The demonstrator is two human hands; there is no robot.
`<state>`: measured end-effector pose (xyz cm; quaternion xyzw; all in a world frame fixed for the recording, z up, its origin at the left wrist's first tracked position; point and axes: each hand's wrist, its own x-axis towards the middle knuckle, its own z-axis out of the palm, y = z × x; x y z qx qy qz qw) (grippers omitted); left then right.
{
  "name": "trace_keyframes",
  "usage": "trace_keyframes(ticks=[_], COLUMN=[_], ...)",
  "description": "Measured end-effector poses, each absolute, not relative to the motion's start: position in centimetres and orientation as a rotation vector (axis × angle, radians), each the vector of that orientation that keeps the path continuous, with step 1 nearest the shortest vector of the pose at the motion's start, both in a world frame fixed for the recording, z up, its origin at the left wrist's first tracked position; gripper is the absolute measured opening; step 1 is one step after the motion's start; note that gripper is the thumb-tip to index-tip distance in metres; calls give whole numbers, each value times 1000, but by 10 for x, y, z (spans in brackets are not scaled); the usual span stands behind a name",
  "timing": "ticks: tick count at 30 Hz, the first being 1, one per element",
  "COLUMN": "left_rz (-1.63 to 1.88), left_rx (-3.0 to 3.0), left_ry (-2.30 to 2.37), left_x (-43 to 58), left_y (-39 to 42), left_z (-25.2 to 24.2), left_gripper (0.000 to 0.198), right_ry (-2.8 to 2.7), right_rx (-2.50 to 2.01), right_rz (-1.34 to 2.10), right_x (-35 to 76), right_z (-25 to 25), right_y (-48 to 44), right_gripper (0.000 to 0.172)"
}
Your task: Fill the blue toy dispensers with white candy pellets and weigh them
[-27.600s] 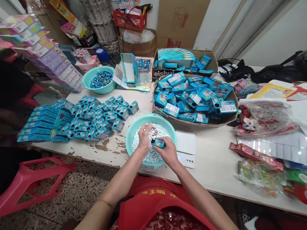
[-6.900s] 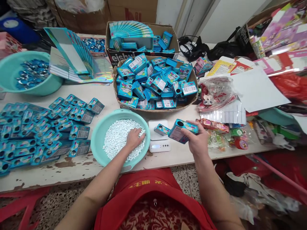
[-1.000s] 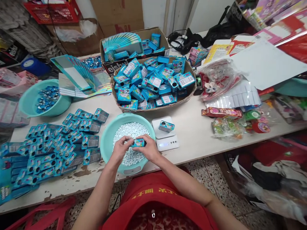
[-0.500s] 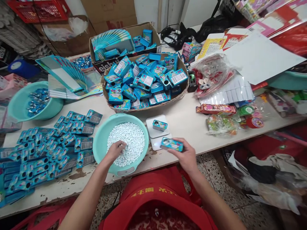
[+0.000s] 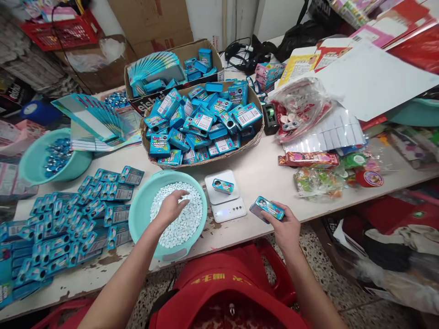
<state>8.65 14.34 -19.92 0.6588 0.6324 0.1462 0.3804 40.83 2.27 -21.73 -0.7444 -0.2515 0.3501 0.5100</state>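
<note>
My left hand [image 5: 174, 206] hovers over a turquoise bowl [image 5: 139, 187] of small white candies [image 5: 183, 228]. Its thumb and fingers are curved with a gap between the tips, and I make out no candy in them. A blue candy box [image 5: 269, 208] with a round opening in its top end is in the grip of my right hand [image 5: 286, 226], right of a white digital scale [image 5: 229, 211]. On the scale's plate lies another blue candy box [image 5: 223, 186].
A carton of blue candy boxes [image 5: 202, 123] stands behind the bowl. Rows of similar boxes [image 5: 82, 224] cover the table's left side. A second turquoise bowl [image 5: 29, 160] holds shiny blue pieces. Bagged sweets [image 5: 315, 183] and papers lie on the right.
My left hand has risen off the candies. My right hand has moved the held box to the right, away from the scale's front, so its display and buttons show.
</note>
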Motion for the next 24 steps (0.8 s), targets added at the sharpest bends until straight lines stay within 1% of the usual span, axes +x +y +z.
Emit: trace_keyframes(ticks=[3, 5, 6, 9, 11, 15, 20, 24], left_rz=[453, 383, 307, 127, 199, 592, 604, 663], left_rx=[1954, 2145, 2213, 2269, 2213, 1980, 1957, 1772], left_ry=[1380, 1255, 1214, 1162, 1232, 1534, 1755, 1985], left_x=[135, 170, 185, 207, 199, 150, 86, 52], left_y=[161, 171, 175, 179, 178, 174, 159, 140], left_z=[-196, -201, -204, -211, -210, -186, -154, -154], left_gripper=[42, 55, 54, 31, 25, 38, 38, 41], right_ry=[-618, -627, -634, -668, -693, -753, -772, -806], right_rx=[-1807, -1813, -1815, -1825, -1815, -1759, -1683, -1655], right_rz=[858, 859, 860, 863, 875, 949, 963, 938], right_x=[409, 410, 410, 407, 401, 382, 355, 342], right_z=[-218, -217, -216, -213, -213, -218, -233, -258], right_y=[25, 27, 28, 34, 41, 64, 94, 120], right_gripper=[52, 53, 53, 53, 53, 52, 53, 55])
